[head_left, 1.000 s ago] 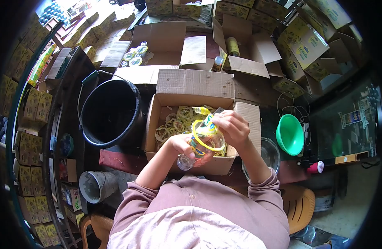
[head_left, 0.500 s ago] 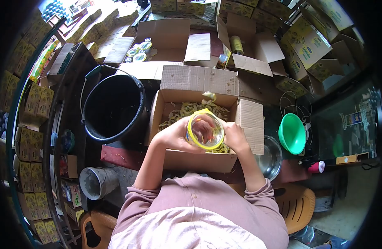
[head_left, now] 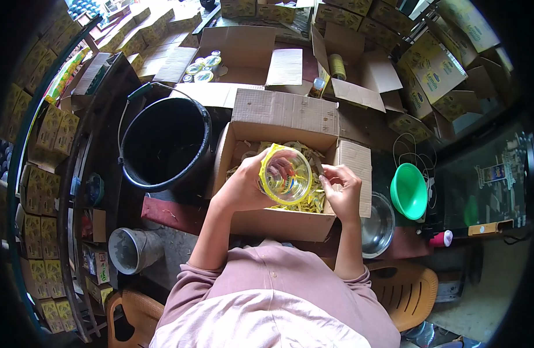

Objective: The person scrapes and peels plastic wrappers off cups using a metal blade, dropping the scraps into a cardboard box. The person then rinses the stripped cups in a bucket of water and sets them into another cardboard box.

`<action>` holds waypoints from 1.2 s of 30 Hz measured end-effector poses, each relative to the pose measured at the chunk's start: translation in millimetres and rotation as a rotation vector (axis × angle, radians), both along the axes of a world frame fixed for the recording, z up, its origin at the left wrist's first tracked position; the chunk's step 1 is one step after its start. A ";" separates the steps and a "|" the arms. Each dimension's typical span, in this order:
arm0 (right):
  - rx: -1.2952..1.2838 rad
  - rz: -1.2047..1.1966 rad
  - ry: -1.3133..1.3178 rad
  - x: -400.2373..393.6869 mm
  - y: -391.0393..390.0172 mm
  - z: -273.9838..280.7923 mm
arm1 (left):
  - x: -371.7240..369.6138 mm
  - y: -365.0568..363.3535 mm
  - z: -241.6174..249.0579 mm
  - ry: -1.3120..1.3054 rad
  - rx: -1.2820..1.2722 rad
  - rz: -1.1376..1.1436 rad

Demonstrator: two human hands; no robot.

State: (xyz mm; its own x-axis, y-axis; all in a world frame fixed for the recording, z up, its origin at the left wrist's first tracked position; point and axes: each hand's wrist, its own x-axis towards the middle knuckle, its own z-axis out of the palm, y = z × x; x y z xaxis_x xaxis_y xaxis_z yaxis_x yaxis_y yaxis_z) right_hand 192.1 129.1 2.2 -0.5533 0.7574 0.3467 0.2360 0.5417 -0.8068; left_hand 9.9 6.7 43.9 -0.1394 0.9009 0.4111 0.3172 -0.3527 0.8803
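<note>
Currently, the left hand (head_left: 248, 184) clasps a clear jar (head_left: 291, 174) from the left; the right hand (head_left: 343, 188), fingertips close, hovers beside it, hold unclear.

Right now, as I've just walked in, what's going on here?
A person is sitting with both hands over an open box of yellow scraps. The left hand holds a clear jar with a yellow edge. The right hand is beside it, fingers bent; whether they pinch anything is hard to tell. A black bucket stands to the left of the box, and a green bowl is off to the right.
</note>
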 end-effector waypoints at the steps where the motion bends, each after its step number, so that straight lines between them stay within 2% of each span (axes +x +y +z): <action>1: -0.009 -0.004 0.049 -1.0 -2.2 2.2 | -0.4 -1.1 -0.1 0.012 0.006 0.008; 9: 0.098 -0.012 0.238 -6.5 -16.6 20.2 | -3.1 -11.4 -1.9 0.137 0.035 0.082; 12: 0.121 -0.025 0.285 -8.7 -20.4 26.2 | -5.6 -14.0 -18.4 0.229 0.009 0.237; 16: 0.145 -0.030 0.324 -13.3 -21.8 28.6 | -3.0 -11.5 -33.1 0.183 0.215 0.264; 20: 0.134 -0.024 0.343 -19.7 -27.8 32.4 | 4.3 -6.7 -44.0 0.010 0.249 0.351; 21: 0.146 -0.010 0.346 -21.9 -29.9 32.8 | 4.2 -8.8 -37.6 0.155 0.225 0.437; 25: 0.173 0.035 0.379 -30.1 -41.4 32.6 | 8.0 -3.5 -41.4 -0.023 0.177 0.440; 28: 0.182 0.029 0.411 -34.1 -49.3 29.9 | 11.7 -5.0 -34.0 -0.018 0.156 0.427; 29: 0.193 0.020 0.428 -36.1 -51.7 30.0 | 11.1 -5.6 -34.5 0.054 0.173 0.436; 36: 0.261 0.026 0.430 -43.2 -52.6 28.1 | 12.7 -5.9 -45.1 -0.009 0.166 0.410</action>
State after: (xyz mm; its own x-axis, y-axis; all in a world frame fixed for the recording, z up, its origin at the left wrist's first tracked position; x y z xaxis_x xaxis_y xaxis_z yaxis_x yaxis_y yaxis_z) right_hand 148.9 76.5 30.3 -0.3361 0.6032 0.7233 -0.1045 0.7394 -0.6651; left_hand 22.7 0.9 -1.2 -0.4759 0.6921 0.5427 0.4533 -0.3358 0.8257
